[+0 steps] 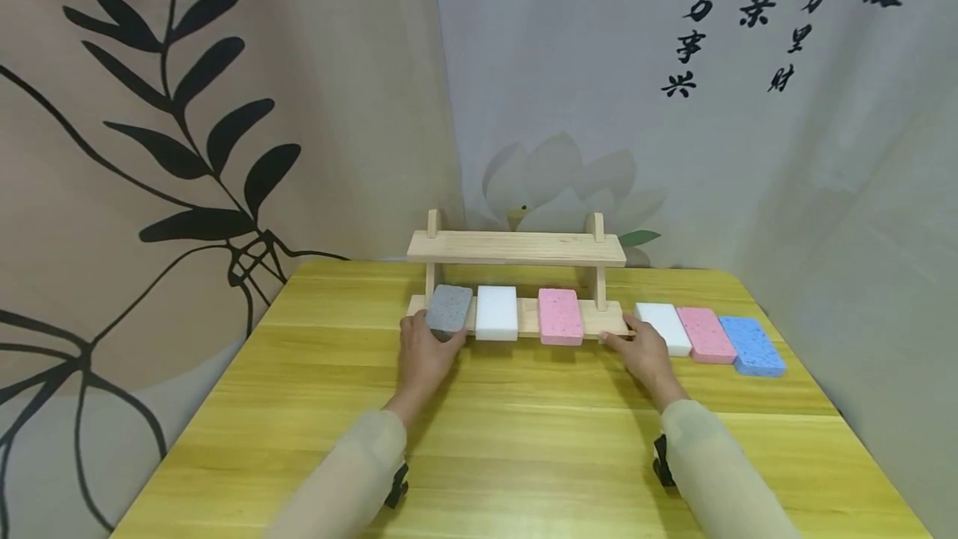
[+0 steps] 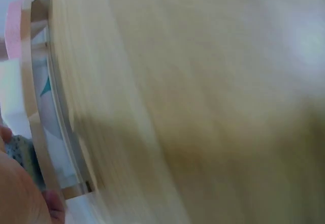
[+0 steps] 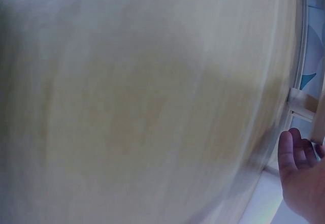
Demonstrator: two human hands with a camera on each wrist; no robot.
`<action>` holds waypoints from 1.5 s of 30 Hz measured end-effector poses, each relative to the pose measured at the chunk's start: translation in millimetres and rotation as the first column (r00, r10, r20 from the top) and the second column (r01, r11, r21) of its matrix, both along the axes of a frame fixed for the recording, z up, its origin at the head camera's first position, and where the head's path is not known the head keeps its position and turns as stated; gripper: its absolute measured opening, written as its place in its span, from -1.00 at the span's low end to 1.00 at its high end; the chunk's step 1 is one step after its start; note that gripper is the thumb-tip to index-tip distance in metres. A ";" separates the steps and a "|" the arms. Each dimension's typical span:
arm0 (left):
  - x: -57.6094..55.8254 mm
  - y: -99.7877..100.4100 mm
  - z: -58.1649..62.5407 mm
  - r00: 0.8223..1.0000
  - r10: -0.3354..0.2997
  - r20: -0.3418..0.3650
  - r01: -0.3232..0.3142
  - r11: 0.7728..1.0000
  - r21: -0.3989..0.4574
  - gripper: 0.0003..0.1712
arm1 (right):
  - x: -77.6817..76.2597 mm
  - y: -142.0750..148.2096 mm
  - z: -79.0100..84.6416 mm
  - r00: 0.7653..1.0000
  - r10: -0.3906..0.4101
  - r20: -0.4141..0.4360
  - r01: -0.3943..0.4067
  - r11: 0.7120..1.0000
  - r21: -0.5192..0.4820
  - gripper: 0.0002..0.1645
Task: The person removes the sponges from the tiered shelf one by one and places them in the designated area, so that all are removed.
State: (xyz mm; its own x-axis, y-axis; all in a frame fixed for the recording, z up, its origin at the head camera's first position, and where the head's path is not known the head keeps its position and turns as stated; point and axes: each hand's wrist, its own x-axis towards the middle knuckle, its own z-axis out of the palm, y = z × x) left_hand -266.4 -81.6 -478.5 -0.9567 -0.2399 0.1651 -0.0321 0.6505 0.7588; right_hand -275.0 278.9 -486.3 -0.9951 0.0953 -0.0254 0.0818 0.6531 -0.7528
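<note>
A two-tier wooden rack [image 1: 516,249] stands at the back of the table. On its lower board lie a grey sponge [image 1: 450,307], a white sponge [image 1: 497,313] and a pink sponge [image 1: 560,316], left to right. My left hand [image 1: 425,358] grips the board's left end, its thumb close by the grey sponge. At the opposite end my right hand [image 1: 645,356] holds the board, thumb at the front edge and fingers round the side. The left wrist view catches part of the left hand [image 2: 20,196] beside the rack; the right hand [image 3: 304,183] is at the right wrist view's edge.
Right of the rack, a second white sponge [image 1: 664,328], a second pink sponge [image 1: 707,334] and a blue sponge [image 1: 752,346] lie in a row on the wooden table [image 1: 539,439]. A printed curtain [image 1: 359,106] hangs behind the table.
</note>
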 end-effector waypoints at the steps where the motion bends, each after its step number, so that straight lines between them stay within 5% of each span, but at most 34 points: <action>1: 3.6 -2.9 1.0 1.000 -0.007 -0.018 0.007 1.000 0.006 -0.04 | 0.1 -0.3 0.0 1.000 0.003 0.004 -0.003 1.000 0.001 -0.07; 6: 15.6 -32.4 8.8 0.994 0.018 -0.108 -0.015 0.999 0.029 -0.04 | 0.5 -2.4 1.1 1.000 0.011 0.009 -0.011 1.000 -0.003 -0.05; 10: 8.2 -70.3 8.4 0.981 0.127 -0.149 -0.120 0.991 0.056 -0.01 | 0.6 -3.0 1.3 1.000 0.015 -0.007 -0.015 1.000 -0.005 -0.06; 14: -5.1 -103.9 0.2 0.974 0.196 -0.115 -0.193 0.981 0.031 -0.03 | 1.1 -1.1 -0.5 1.000 0.010 -0.017 -0.010 1.000 -0.010 -0.08; 18: -12.4 -120.9 -8.2 0.980 0.190 -0.064 -0.191 0.981 -0.008 -0.04 | 1.8 1.4 -1.1 1.000 0.004 -0.012 -0.004 1.000 -0.014 -0.08; 25: -14.2 -126.1 -18.2 0.989 0.144 0.044 -0.139 0.984 -0.112 -0.07 | 0.7 1.0 -3.4 1.000 0.002 0.002 -0.002 1.000 -0.003 -0.06; 37: -14.8 -131.0 -27.0 0.976 0.145 0.165 -0.108 0.971 -0.214 0.02 | 0.0 1.1 -3.7 1.000 0.003 -0.003 -0.003 1.000 0.006 -0.02; 45: -10.8 -121.9 -20.2 0.980 0.179 0.088 -0.164 0.974 -0.157 0.13 | -1.1 1.5 -4.8 1.000 0.003 -0.005 -0.003 1.000 0.009 -0.04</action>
State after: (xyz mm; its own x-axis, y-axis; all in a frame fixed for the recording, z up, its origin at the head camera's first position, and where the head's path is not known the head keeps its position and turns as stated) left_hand -277.3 -203.5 -498.7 -0.9167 -0.3822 0.1162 -0.2245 0.7335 0.6415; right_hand -276.0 280.3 -491.1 -0.9955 0.0929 -0.0193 0.0762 0.6604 -0.7470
